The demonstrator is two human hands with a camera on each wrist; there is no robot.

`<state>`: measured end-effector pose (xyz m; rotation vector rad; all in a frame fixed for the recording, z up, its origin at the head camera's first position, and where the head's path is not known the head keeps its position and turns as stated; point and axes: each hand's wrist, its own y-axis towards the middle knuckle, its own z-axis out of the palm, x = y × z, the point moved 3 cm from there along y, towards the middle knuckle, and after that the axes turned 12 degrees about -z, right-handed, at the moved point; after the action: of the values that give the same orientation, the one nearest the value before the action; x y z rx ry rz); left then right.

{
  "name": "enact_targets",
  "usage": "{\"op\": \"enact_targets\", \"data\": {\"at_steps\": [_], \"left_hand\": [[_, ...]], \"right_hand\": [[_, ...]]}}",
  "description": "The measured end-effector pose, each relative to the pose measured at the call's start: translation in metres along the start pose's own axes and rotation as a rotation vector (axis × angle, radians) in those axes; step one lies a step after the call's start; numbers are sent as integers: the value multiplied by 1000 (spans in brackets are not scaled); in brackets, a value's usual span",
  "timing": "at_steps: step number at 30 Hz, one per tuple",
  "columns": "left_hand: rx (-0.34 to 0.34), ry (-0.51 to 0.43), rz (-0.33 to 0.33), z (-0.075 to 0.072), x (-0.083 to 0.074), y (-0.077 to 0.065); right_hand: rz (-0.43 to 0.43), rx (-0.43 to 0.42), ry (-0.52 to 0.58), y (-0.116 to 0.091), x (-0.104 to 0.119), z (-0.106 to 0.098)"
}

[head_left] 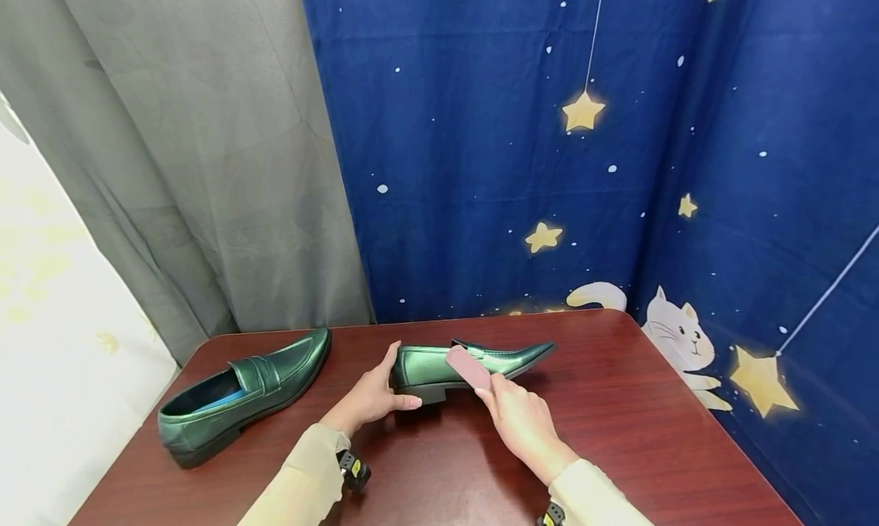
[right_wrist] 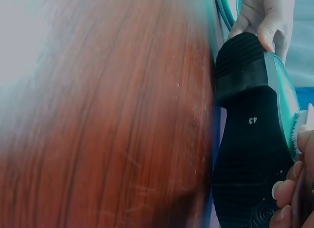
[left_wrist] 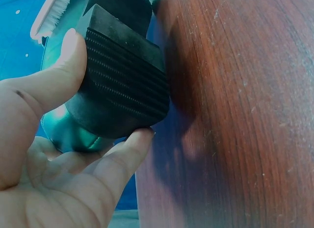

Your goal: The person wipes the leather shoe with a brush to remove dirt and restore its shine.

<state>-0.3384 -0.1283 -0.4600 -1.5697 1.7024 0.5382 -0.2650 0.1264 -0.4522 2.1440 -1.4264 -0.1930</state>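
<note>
A green loafer (head_left: 422, 364) is tipped on its side near the back of the table, toe to the right. My left hand (head_left: 374, 395) grips its heel end, thumb by the black heel block (left_wrist: 125, 73) and fingers around the back. In my right hand (head_left: 522, 419) is a pink brush (head_left: 469, 367), held by its handle. Its white bristles (right_wrist: 298, 127) meet the shoe's side in the right wrist view. The black sole (right_wrist: 250, 139), marked 43, faces that wrist camera.
A second green loafer (head_left: 247, 392) with a blue insole stands upright at the table's left side. The reddish-brown wooden table (head_left: 426, 480) ends at a grey curtain (head_left: 226, 167) and a blue star-patterned curtain (head_left: 481, 167).
</note>
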Motion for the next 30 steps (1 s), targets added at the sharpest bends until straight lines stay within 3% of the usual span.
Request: {"op": "enact_targets", "data": {"at_steps": [22,30], "left_hand": [[9,-10,-6,1,4,3],[2,-4,-5,1,4,3]], "right_hand": [[46,1,7,-6,-20,-11],[84,38,37,-10,-26,-17]]}}
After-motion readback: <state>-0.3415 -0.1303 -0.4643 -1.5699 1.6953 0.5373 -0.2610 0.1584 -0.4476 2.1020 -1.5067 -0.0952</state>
